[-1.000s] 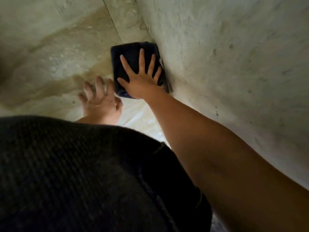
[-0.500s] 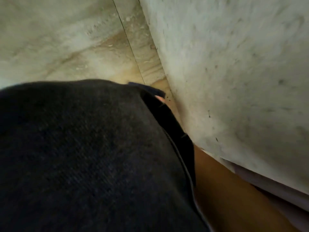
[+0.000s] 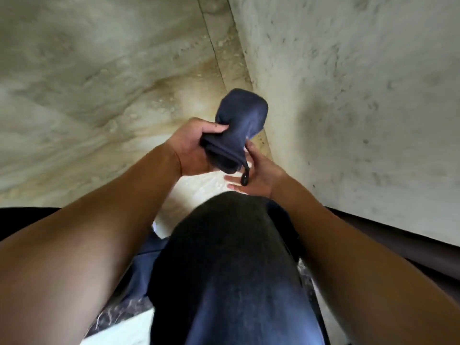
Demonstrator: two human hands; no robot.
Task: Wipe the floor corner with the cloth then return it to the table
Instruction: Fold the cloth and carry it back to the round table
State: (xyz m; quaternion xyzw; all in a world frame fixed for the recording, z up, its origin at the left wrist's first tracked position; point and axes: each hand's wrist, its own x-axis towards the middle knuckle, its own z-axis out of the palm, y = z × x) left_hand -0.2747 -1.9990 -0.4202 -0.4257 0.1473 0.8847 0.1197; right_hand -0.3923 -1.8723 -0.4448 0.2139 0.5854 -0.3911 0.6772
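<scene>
A dark blue folded cloth (image 3: 239,123) is lifted off the marble floor (image 3: 99,83), close to the wall. My left hand (image 3: 191,148) grips its lower left part, thumb on top. My right hand (image 3: 258,173) sits just below and right of the cloth with fingers spread, one fingertip touching the cloth's edge. A small dark loop hanging from the cloth rests over my right palm. The floor corner along the wall base (image 3: 266,145) shows under the cloth.
A rough pale wall (image 3: 361,95) fills the right side. My knee in dark trousers (image 3: 234,265) rises in the middle foreground and hides the floor below it. A tile joint (image 3: 211,43) runs away along the floor beside the wall.
One second ago my right hand pressed the cloth flat on the floor by the wall and my left hand rested on the floor. Now the cloth is raised and held in my left hand.
</scene>
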